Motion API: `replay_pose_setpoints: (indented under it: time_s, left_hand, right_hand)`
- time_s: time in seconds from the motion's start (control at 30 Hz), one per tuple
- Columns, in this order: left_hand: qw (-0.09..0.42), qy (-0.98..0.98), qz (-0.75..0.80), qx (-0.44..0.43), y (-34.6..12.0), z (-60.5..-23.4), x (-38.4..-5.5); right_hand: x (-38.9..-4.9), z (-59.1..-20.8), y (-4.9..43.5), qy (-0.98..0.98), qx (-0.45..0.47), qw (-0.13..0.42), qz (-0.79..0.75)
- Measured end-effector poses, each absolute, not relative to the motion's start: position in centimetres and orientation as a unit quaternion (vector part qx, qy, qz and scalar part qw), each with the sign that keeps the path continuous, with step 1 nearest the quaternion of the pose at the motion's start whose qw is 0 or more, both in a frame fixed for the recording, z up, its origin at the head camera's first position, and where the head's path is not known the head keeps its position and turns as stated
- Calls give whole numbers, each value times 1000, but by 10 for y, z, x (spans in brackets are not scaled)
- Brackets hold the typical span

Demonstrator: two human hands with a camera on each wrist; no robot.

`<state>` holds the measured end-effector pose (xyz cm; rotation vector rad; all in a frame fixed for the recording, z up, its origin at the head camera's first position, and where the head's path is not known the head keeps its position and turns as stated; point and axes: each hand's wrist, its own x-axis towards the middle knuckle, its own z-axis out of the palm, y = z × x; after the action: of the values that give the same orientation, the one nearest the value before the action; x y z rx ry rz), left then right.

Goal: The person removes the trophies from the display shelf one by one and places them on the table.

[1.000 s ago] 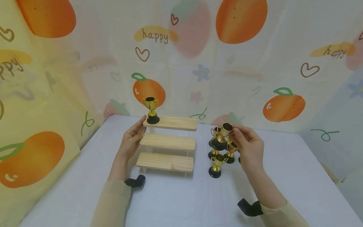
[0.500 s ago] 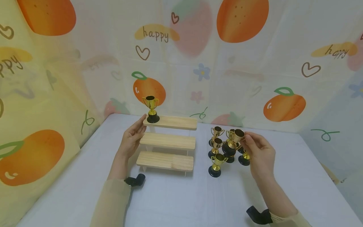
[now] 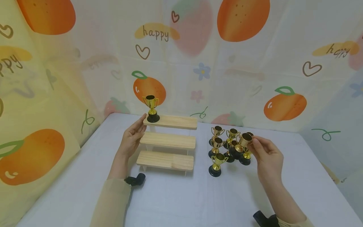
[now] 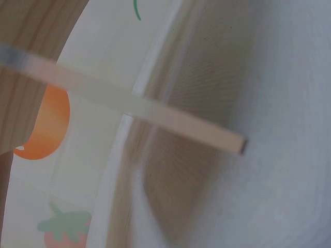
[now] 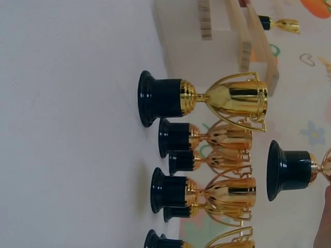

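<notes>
A three-tier wooden display stand (image 3: 167, 140) is on the white table, with one small gold trophy (image 3: 151, 108) upright at the left end of its top board. My left hand (image 3: 131, 138) grips that board's left end from the side. With thumb and fingertips, my right hand (image 3: 268, 157) pinches another small trophy (image 3: 243, 142) by its rim or handle. This trophy is upright and raised over a group of several gold trophies with black bases, the front one (image 3: 217, 164) apart from the rest. In the right wrist view, the held trophy's black base (image 5: 289, 173) hangs clear of the table.
A white cloth covers the table (image 3: 170, 201). Behind it hangs a fruit-printed curtain (image 3: 181, 78). The lower two boards (image 3: 167, 160) of the stand bear nothing. The left wrist view shows a pale strip (image 4: 186, 126) crossing before the cloth.
My right hand has moved right and slightly down with the pinched trophy, across the group of trophies. My left hand and the stand have stayed in place.
</notes>
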<state>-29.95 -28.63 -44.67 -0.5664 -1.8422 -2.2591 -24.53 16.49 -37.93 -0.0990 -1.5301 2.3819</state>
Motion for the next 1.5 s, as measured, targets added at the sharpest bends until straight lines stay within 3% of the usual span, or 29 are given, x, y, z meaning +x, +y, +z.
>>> replay_pose_setpoints:
  time_s: [0.57,1.5]
  left_hand:
    - [91,-616,-758,-194,-286,-448,-301]
    - [95,-608,-762,-200,-286,-448,-300]
  right_hand:
    - [-233,-402,177,-550,-88,111,823]
    - [-230,-432,184,-593,-5,31,804]
